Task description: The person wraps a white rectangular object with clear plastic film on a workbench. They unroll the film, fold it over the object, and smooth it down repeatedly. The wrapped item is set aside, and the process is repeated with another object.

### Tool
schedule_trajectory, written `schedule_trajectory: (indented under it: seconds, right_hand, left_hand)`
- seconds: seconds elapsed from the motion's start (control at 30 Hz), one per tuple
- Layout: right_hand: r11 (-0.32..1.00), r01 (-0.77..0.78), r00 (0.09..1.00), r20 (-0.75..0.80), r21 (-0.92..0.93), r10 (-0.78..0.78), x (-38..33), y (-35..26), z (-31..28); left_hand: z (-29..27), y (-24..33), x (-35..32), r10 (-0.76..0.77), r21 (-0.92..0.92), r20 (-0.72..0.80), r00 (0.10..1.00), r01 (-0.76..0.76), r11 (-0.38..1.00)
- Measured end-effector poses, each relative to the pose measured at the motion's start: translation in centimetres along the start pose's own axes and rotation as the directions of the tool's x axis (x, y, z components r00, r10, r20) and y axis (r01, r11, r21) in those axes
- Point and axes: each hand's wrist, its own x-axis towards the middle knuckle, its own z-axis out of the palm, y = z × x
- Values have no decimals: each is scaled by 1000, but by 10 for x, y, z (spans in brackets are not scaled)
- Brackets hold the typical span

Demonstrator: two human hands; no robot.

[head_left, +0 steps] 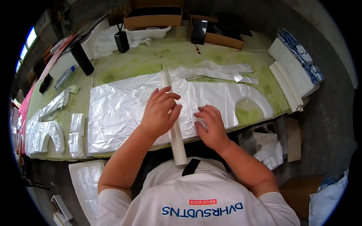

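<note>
Nearest the camera, the person's white printed shirt (196,199) fills the lower edge, both bare forearms rising from it toward the desk (151,60) (a green patterned surface).

Their left hand (160,111) lies over the long white rolled tube (172,120), fingers draped across it and thumb side against it: a loose grasp around the tube, pressing it onto the plastic. That tube runs from twelve o'clock, near the desk's middle, down to six o'clock, where its end overhangs the desk edge just above the shirt collar.

At three o'clock of the tube, the right hand (210,126) rests flat with fingers spread on the wide sheet of thin white plastic film (124,109), its grip released, closed on nothing. This sheet lies spread across the desk beneath both hands, with a rounded cutout at its three o'clock end.

Further off, at nine o'clock, lie smaller white plastic pieces (45,132); at twelve o'clock stand cardboard boxes (152,17); at two o'clock sits a stack of white folded material (290,71).
</note>
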Motion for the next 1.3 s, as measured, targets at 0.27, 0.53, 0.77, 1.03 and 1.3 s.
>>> schedule_trajectory:
  seconds: [0.27,0.53,0.77,1.03,1.3]
  right_hand:
    - [935,5,966,245,-355,87,81,16,68]
    - [687,-344,717,294,-640,632,188,92,79]
    - [200,-812,403,-278,-549,872,94,346,-163]
    - [785,-229,971,-188,-576,145,71,210,-93]
    - [799,-321,803,302,-508,514,91,64,37]
  left_hand:
    - [-14,5,-50,-201,11,190,961,203,979]
    - [-16,-4,-59,-241,-36,154,958,249,968]
    - [-11,-4,-55,-216,-81,142,966,229,970]
    - [-13,-3,-60,-239,-48,117,964,246,968]
    - [-12,-3,-59,-231,-70,105,967,239,968]
